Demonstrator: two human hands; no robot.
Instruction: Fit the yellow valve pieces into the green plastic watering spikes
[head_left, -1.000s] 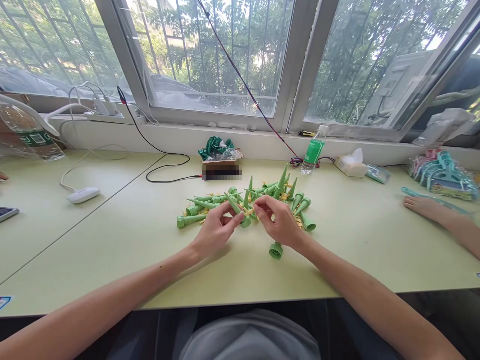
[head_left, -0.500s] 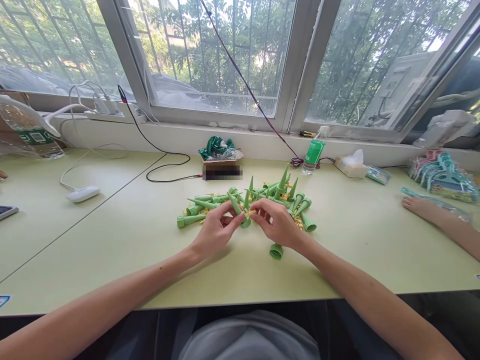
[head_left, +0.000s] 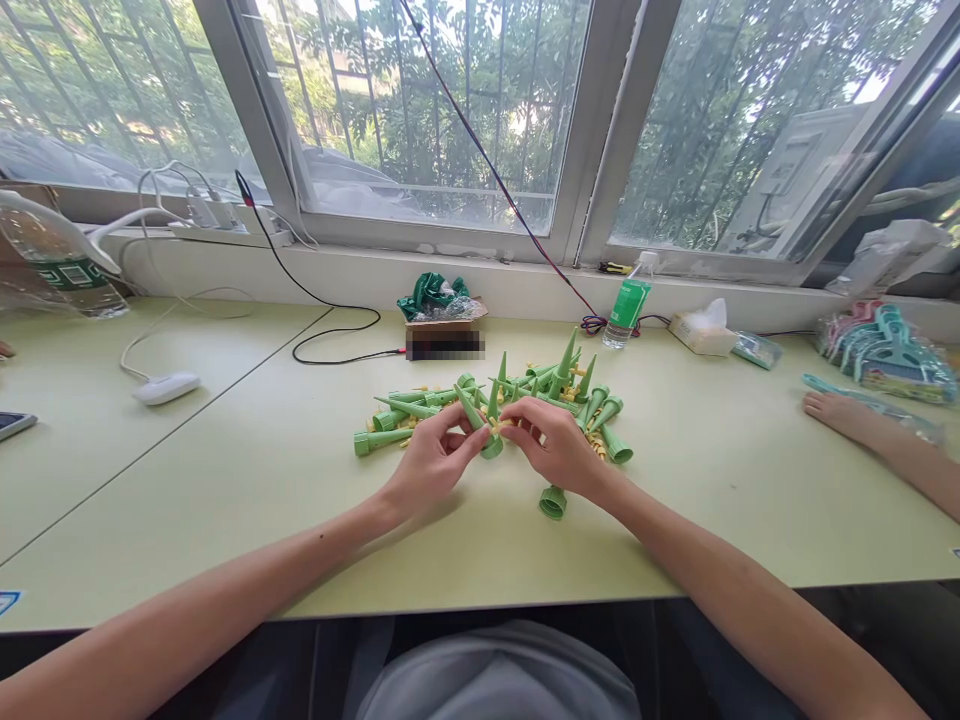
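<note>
My left hand is closed on a green plant watering spike, its point tilted up and its capped end low. At that end, between both hands, is a small yellow valve. The fingertips of my right hand pinch this valve against the spike. Behind and around my hands lies a heap of green watering spikes mixed with small yellow valves. One green spike rests apart near my right wrist, its open threaded end facing me.
At the back stand a small cardboard box, a green-labelled bottle and a tissue box. A white mouse-like device lies left. Another person's hand touches a blue packaged item at right, beside bagged brushes.
Hardly anything differs. Both my hands keep the spike and the valve at the same spot. The other person's hand at right shifts very slightly left.
</note>
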